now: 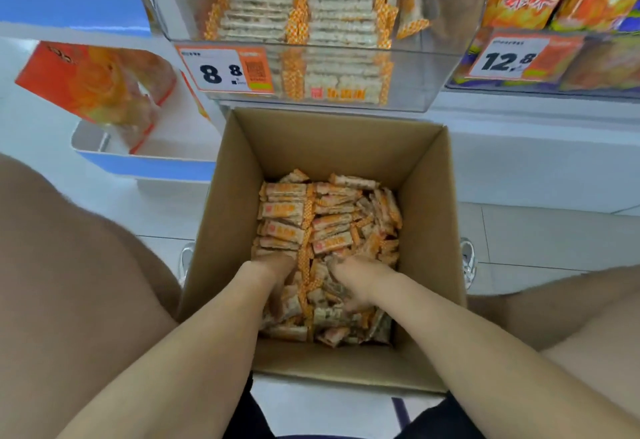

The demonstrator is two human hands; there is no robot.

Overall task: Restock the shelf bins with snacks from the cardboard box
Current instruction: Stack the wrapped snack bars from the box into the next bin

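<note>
The cardboard box (322,147) is sitting open at centre frame, below the clear shelf bin (322,54) at upper centre, which is already holding neat rows of matching bars. The snacks (325,224) are lying loose in the box bottom — light, crinkly, slippery wrappers, likely brittle inside. The left hand (273,279) and right hand (360,282) are pressing into the heap, fingers buried; whether either is clenching bars cannot be told. Scooping from beneath, both sides cupped, looks soundest.

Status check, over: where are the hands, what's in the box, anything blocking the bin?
Left hand and right hand dug into snack packets in cardboard box. Clear bin above part full. Nothing blocking.
</note>
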